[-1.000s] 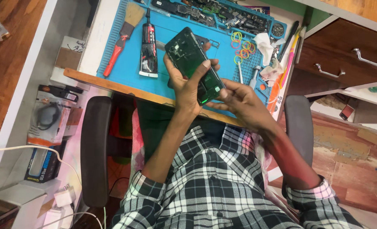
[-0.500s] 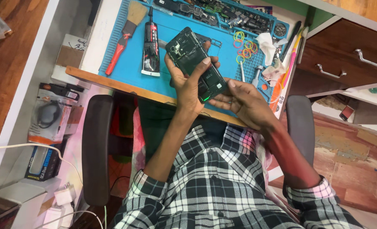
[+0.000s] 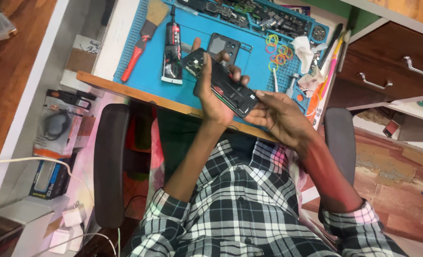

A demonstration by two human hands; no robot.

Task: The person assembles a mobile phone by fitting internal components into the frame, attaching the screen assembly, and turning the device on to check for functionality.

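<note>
Both hands up over the desk edge, working an opened smartphone [image 3: 223, 85] held slantwise, top end toward 11 o'clock, lower end toward 4. Left hand [image 3: 215, 97] wrapped around its middle, thumb along the near side, fingers curled over the far edge: a firm holding grip. Right hand [image 3: 280, 114] at the phone's 4 o'clock end, fingertips pinched narrow on the bottom corner. Step in hand, by my reading: inspecting or prying at the bare chassis (back cover looks to be off). Next move likely calls for a steady left grip and fine fingertip pressure at the lower edge, no twisting. Phone interior dark, glossy, with small circuit detail at the upper end. Separate grey back panel [image 3: 223, 45] with camera cut-out lies flat at 12 o'clock on the blue silicone mat [image 3: 149, 66], ribbed at the rim. Black glue tube [image 3: 173, 47] at 10 o'clock; red-handled brush [image 3: 140, 43] beyond; coloured rubber bands [image 3: 277, 50] at 1 o'clock.
</note>
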